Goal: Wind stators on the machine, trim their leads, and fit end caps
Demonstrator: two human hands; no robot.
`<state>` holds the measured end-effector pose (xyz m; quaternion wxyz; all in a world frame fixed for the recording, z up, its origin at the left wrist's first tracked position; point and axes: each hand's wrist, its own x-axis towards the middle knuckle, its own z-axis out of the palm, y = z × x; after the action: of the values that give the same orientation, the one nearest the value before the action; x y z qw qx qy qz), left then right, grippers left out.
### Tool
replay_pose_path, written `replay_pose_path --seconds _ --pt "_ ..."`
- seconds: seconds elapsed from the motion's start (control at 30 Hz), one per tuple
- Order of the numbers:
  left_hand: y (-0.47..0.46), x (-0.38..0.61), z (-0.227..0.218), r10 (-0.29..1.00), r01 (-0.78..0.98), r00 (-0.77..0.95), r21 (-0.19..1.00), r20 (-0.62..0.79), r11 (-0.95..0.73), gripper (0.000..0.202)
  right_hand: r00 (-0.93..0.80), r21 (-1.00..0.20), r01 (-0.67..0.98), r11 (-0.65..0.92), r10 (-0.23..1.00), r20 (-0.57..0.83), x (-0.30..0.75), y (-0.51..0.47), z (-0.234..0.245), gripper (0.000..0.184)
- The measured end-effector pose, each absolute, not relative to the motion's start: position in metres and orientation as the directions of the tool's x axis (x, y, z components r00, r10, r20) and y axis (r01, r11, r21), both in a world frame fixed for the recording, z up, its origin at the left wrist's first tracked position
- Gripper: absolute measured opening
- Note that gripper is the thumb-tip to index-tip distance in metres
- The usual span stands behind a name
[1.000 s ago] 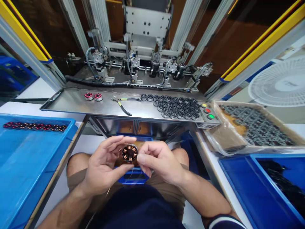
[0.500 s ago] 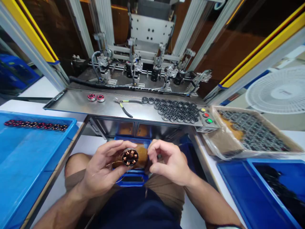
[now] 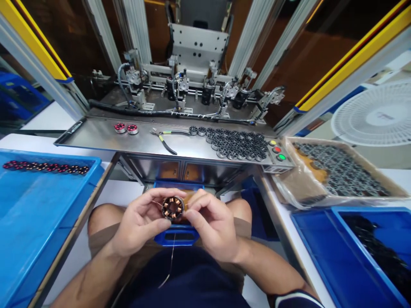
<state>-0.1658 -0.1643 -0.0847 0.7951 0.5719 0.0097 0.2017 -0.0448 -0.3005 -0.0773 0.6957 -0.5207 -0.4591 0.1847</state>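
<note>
Between thumb and fingers, my left hand [image 3: 139, 220] grips a motor stator [image 3: 173, 208], a round black core wound with copper coils, its open face turned up toward me. My right hand [image 3: 210, 222] is close against the stator's right side, thumb and fingertips pinched together. A thin wire end shows near those fingertips, but the pinch hides most of it. From below the stator a loose copper wire [image 3: 172, 256] hangs down in front of the dark shirt. Behind the hands, partly covered, is a blue bin [image 3: 176, 238] at lap level.
On the metal ledge lie two red-wound stators [image 3: 132, 129], cutting pliers [image 3: 165, 139] and many black cores [image 3: 237, 143], beside coloured push buttons [image 3: 276, 149]. Blue trays [image 3: 48, 205] stand left and right [image 3: 321, 252]. A box of cores [image 3: 346, 171] and a fan [image 3: 379, 117] are at right.
My right hand has moved left, from apart to beside the stator, its fingers now pinched. The stator has shifted slightly left in my left hand. A loose wire now hangs below it.
</note>
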Motion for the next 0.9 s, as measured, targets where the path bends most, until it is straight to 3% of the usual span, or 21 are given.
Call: replay_pose_path --seconds 0.1,0.17,0.3,0.43,0.53,0.6,0.8,0.9 --pt "-0.167 -0.161 -0.089 0.306 -0.327 0.927 0.865 0.216 0.38 0.054 0.501 -0.872 0.275 0.406 0.714 0.49 -0.047 -0.3 -0.078 0.008" --pt "-0.17 -0.158 -0.09 0.375 -0.348 0.902 0.875 0.214 0.337 0.058 0.496 -0.866 0.288 0.409 0.71 0.5 -0.049 -0.299 -0.08 0.008" --pt "-0.178 -0.155 -0.088 0.551 -0.381 0.773 0.925 0.316 0.004 0.043 0.546 -0.886 0.247 0.392 0.7 0.462 -0.054 -0.298 -0.088 0.009" --pt "-0.184 -0.157 -0.086 0.611 -0.366 0.639 0.884 0.466 -0.291 0.053 0.566 -0.911 0.178 0.371 0.719 0.403 -0.052 -0.299 -0.091 0.006" --pt "-0.186 -0.16 -0.087 0.571 -0.402 0.586 0.818 0.575 -0.411 0.064 0.522 -0.909 0.182 0.376 0.746 0.413 -0.052 -0.297 -0.087 0.016" --pt "-0.186 -0.161 -0.089 0.504 -0.431 0.572 0.76 0.647 -0.487 0.064 0.509 -0.912 0.145 0.384 0.761 0.402 -0.055 -0.295 -0.083 0.013" --pt "-0.188 -0.161 -0.091 0.539 -0.428 0.55 0.77 0.637 -0.473 0.058 0.696 -0.94 -0.016 0.342 0.679 0.235 -0.069 -0.289 -0.089 0.019" --pt "-0.187 -0.162 -0.091 0.56 -0.4 0.553 0.786 0.617 -0.471 0.058 0.686 -0.918 0.035 0.395 0.659 0.31 -0.067 -0.291 -0.092 0.01"
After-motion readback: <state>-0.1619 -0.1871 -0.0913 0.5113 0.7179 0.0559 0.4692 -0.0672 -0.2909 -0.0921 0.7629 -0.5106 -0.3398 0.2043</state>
